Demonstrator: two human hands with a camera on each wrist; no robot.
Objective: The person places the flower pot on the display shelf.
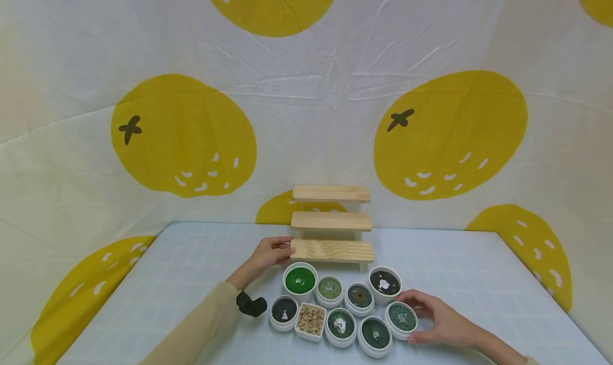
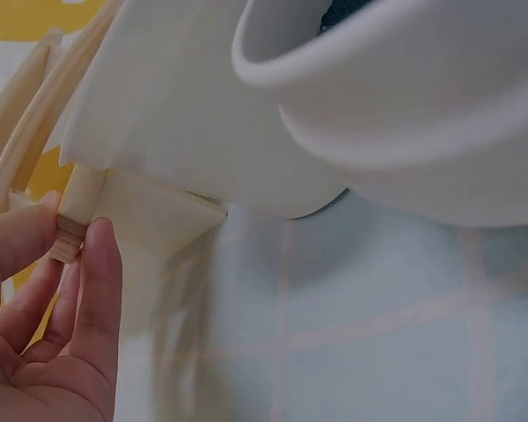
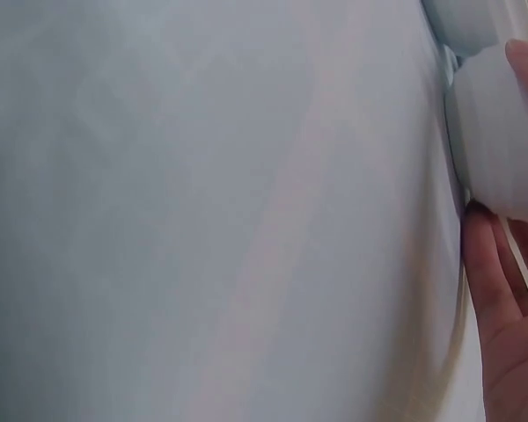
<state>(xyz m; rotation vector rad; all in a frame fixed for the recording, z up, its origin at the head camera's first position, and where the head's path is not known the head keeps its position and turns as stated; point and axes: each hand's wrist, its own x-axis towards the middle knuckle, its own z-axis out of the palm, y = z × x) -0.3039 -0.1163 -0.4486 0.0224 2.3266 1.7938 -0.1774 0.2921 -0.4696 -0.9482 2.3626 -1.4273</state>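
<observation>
My left hand (image 1: 268, 254) pinches the left end of the lowest board (image 1: 332, 251) of a three-step wooden stand (image 1: 331, 221). In the left wrist view, thumb and fingers close around the board's end (image 2: 81, 198). My right hand (image 1: 442, 322) holds a small round white pot (image 1: 402, 318) with speckled green filling, at the right end of a cluster of pots. The right wrist view shows the thumb and fingers on the pot's side (image 3: 497, 132), and its base close to the tabletop. No pots stand on the stand's boards.
Several other white pots crowd in front of the stand, among them a bright green one (image 1: 300, 281), a dark one (image 1: 384, 283) and a square one with tan gravel (image 1: 311, 320). A checked pale cloth covers the table (image 1: 191, 269). Behind hangs a fruit-printed curtain (image 1: 311, 125).
</observation>
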